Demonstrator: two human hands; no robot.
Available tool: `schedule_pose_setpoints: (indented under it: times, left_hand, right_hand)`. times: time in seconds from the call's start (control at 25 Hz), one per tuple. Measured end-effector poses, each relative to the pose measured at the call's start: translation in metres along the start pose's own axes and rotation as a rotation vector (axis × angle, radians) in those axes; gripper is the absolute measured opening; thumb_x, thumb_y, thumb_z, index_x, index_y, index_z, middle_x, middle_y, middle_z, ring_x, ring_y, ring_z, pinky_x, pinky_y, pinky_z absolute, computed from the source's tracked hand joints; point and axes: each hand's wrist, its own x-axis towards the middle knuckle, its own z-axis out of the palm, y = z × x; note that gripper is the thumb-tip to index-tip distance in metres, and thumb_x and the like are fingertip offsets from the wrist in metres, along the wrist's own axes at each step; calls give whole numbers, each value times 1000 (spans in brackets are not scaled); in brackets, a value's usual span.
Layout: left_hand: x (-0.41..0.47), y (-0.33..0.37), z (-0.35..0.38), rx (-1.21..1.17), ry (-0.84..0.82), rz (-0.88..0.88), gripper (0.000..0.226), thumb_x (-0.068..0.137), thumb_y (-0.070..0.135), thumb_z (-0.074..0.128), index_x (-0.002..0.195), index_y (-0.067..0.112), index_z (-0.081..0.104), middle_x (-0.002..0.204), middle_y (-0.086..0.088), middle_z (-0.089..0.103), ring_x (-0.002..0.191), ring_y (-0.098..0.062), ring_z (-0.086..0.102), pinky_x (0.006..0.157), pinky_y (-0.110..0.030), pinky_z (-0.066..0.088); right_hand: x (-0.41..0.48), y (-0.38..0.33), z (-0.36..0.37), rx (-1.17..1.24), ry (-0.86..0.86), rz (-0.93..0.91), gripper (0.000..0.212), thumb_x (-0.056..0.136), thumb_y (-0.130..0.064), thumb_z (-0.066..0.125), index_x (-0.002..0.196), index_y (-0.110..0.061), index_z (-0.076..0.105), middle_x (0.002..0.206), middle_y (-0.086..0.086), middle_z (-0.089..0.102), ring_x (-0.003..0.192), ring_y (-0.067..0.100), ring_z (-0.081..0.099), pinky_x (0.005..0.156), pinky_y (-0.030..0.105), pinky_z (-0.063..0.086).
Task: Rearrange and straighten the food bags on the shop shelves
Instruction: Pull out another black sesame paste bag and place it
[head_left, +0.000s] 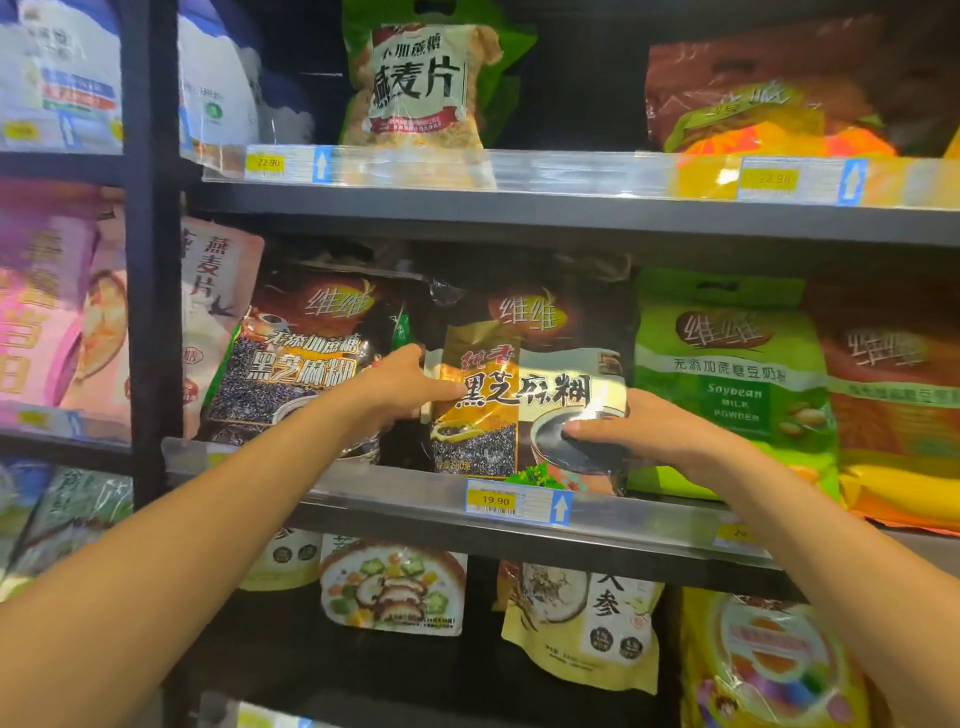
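Note:
A dark brown and gold sesame-paste bag (524, 364) stands upright in the middle of the middle shelf (395, 493). My left hand (400, 384) grips its left edge, thumb on the front. My right hand (639, 431) holds its lower right corner, thumb pressed on the pictured bowl. A similar dark sesame bag (301, 353) leans just to the left, partly behind my left forearm. A green soybean milk powder bag (727, 379) stands right of the held bag, touching it.
An orange-red bag (893, 410) stands at the far right, a pink oat bag (218, 312) at the left by the black upright post (153, 260). A green oat bag (426, 78) sits on the upper shelf. More bags fill the lower shelf (576, 623).

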Motion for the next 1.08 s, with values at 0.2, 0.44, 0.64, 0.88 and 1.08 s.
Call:
schedule_pose_setpoints:
  times: [0.2, 0.44, 0.64, 0.88, 1.08]
  left_hand:
    - [-29, 2, 1, 308, -148, 30, 26, 88, 30, 80, 95, 30, 55, 102, 6, 66, 97, -15, 68, 96, -40, 59]
    - [-22, -15, 6, 426, -83, 23, 85, 62, 55, 91, 125, 23, 43, 115, -2, 63, 98, -25, 70, 88, -49, 61]
    - [-10, -21, 12, 370, -34, 34, 84, 71, 41, 92, 130, 18, 38, 121, -3, 57, 96, -25, 70, 80, -46, 65]
    - [-6, -19, 18, 428, 33, 52, 84, 79, 36, 87, 138, 13, 33, 129, -9, 55, 92, -24, 69, 81, -44, 65]
    - [-10, -20, 17, 453, 41, 73, 77, 79, 39, 87, 132, 15, 36, 124, -8, 60, 93, -25, 70, 84, -48, 63]
  right_hand:
    - [-16, 3, -5, -181, -85, -88, 24, 82, -28, 87, 100, -33, 71, 76, -27, 76, 69, -5, 70, 54, 3, 46]
    - [-10, 6, 6, -166, -24, -17, 18, 80, -27, 88, 91, -22, 74, 70, 2, 76, 57, 10, 67, 53, 21, 54]
    - [-3, 6, 12, -143, 10, -15, 25, 79, -23, 90, 99, -20, 75, 73, 5, 79, 63, 15, 73, 56, 22, 58]
    - [4, 7, 17, -175, 52, -8, 33, 76, -27, 92, 104, -20, 76, 85, 8, 81, 82, 27, 80, 79, 42, 66]
    - [-1, 1, 15, -288, 57, -8, 32, 75, -37, 91, 101, -24, 77, 78, -3, 80, 66, 14, 77, 61, 27, 62]
